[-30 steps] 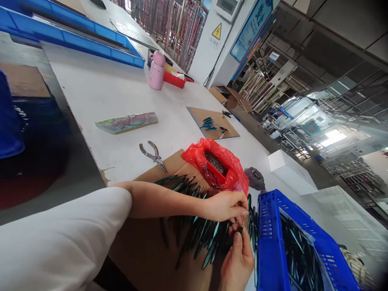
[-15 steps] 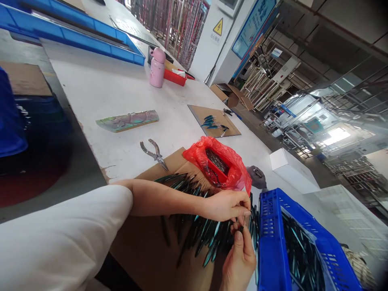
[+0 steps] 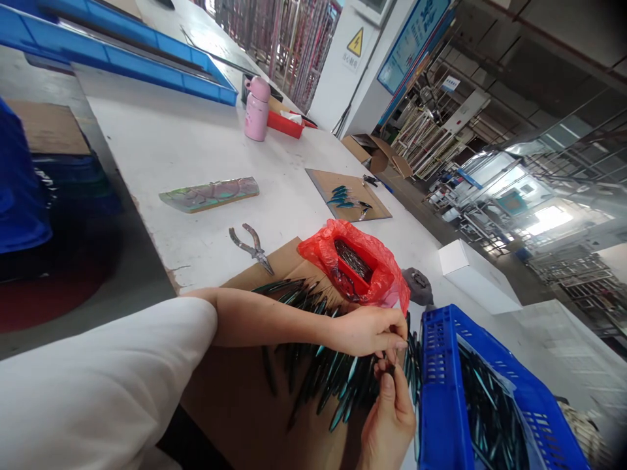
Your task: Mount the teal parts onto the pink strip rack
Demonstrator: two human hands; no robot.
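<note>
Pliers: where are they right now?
In the head view, the pliers lie on the white table, left of the red bag, tips over the cardboard.

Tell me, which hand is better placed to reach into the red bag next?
Probably the left hand: it is closer to the red bag; the right hand sits farther off. Both look busy.

The flat white counter (image 3: 196, 150) bears a narrow greenish-mauve slab (image 3: 210, 194) near its chipped edge, a white oblong box (image 3: 480, 279) near the opposite.

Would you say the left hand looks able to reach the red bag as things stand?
Probably yes; the left hand is close beside the red bag, with nothing visible between them, though it seems occupied.
</note>
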